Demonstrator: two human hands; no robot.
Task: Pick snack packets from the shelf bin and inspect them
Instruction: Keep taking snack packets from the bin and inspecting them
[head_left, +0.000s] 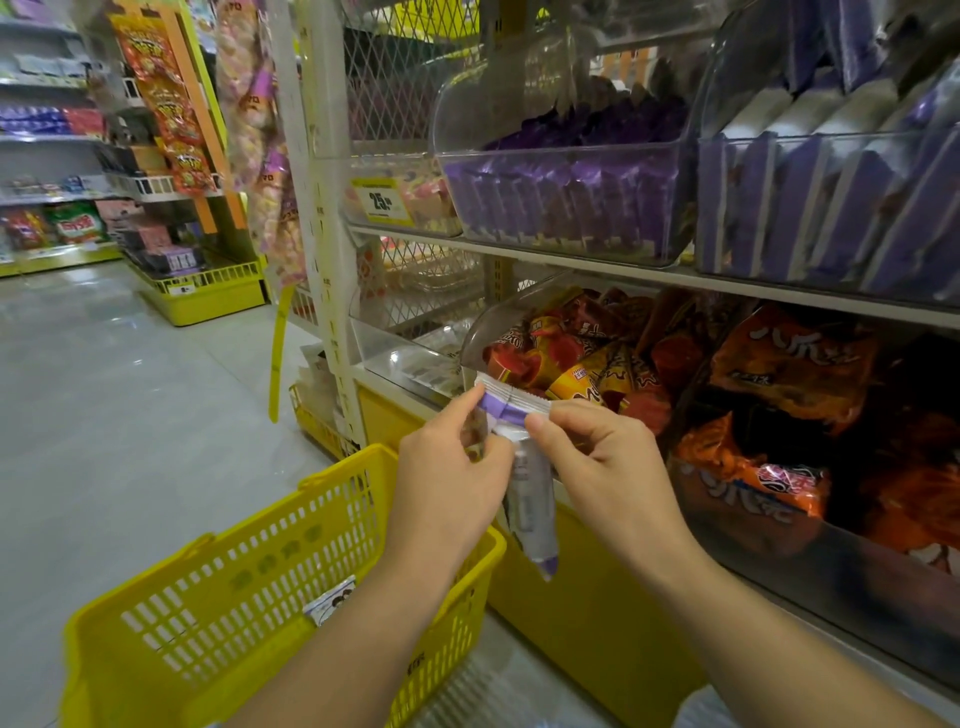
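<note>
I hold one white and purple snack packet (527, 493) upright in front of the shelf, between both hands. My left hand (449, 478) pinches its top left corner, and my right hand (608, 467) pinches the top right edge. The packet's lower end hangs free above the basket rim. Up on the higher shelf, a clear bin (561, 202) is full of similar purple packets. A second clear bin (831, 208) to its right holds larger purple and white packs.
A yellow shopping basket (249, 597) hangs at my left forearm, below the hands. Behind the packet, a clear bin of red and orange snack packets (571, 358) sits on the lower shelf. Orange bags (779, 374) fill the right. The aisle floor (104, 389) stretches off to the left.
</note>
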